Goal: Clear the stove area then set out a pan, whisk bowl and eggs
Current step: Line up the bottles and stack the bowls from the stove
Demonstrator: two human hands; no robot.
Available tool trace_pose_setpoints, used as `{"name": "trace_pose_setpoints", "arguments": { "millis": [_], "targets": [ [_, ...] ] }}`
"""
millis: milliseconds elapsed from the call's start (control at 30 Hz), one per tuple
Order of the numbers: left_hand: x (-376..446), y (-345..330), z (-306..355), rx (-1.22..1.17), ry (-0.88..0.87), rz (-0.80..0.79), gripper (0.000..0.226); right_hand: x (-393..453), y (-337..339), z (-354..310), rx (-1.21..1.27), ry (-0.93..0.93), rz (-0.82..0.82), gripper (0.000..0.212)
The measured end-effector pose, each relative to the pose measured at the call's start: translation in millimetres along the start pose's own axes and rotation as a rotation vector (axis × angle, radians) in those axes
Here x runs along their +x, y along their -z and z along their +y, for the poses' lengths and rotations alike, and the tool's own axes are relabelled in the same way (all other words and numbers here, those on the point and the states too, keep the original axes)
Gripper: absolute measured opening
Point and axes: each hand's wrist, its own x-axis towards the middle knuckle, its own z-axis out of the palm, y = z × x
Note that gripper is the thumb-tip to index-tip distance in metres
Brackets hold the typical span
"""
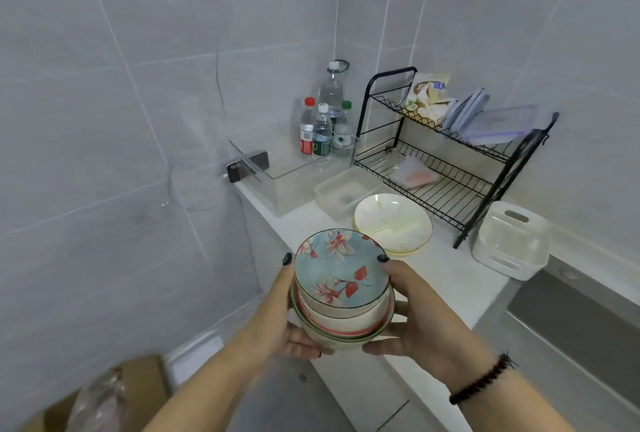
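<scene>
Both hands carry a stack of bowls (343, 296) in the air at the near edge of the white counter (450, 279). Left hand (280, 321) and right hand (412, 317) curl around opposite sides of the stack, thumbs on the top floral bowl's rim. Just beyond sits a pale shallow bowl (393, 222); far right a black dish rack (446, 154), far left water bottles (323, 127).

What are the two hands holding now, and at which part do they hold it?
A stack of bowls, held between both hands: the left hand on its left side and the right hand on its right side, thumbs at the top bowl's rim, fingers under the bottom bowl.
</scene>
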Motion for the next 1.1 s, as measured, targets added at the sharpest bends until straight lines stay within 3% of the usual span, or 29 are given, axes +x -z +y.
{"name": "trace_pose_setpoints", "arguments": {
  "millis": [167,300,467,633,833,1100],
  "targets": [
    [47,-1,62,0.073,0.009,-0.036,0.075,69,2,-64,0.005,0.017,-0.021,0.040],
    [98,12,103,0.095,-0.009,0.014,0.070,118,-8,-110,-0.047,0.057,-0.043,0.030],
    [156,36,154,0.068,-0.043,0.018,0.062,176,-28,-153,-0.059,0.074,-0.047,0.034],
    [232,77,225,0.108,-0.061,0.011,0.060,246,-63,-201,0.007,0.110,0.027,0.028],
    [321,135,290,-0.016,0.027,-0.030,0.058,337,-107,-243,0.098,0.113,0.092,0.019],
    [416,163,297,-0.064,0.224,0.033,0.067,441,-142,-241,0.134,-0.003,0.192,0.021]
  ]
}}
